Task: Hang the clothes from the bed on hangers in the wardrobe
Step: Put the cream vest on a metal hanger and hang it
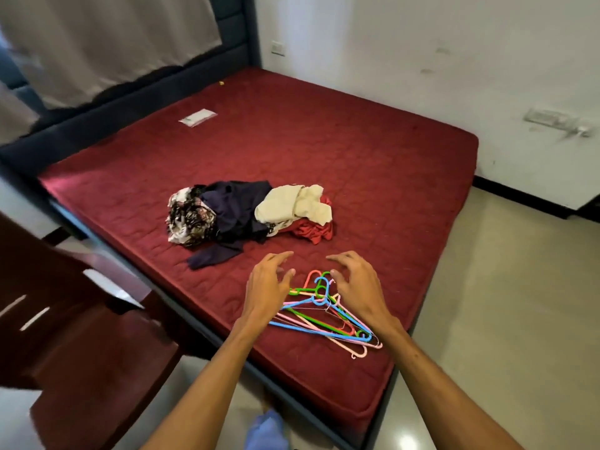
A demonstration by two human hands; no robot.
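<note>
The clothes (246, 216) lie heaped in the middle of the bed (357, 141), and the tangled hangers (324, 316) are nearer its edge. My left hand (266, 287) and right hand (357, 287) hover over the hangers, fingers spread and loosely bent, gripping nothing. My left hand hides some hanger ends. The dark furniture (81, 319) on the left is blurred.

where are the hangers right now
Head view: the hangers lie piled on the red mattress near its front edge, between the left hand and right hand, clothes just beyond.
</note>
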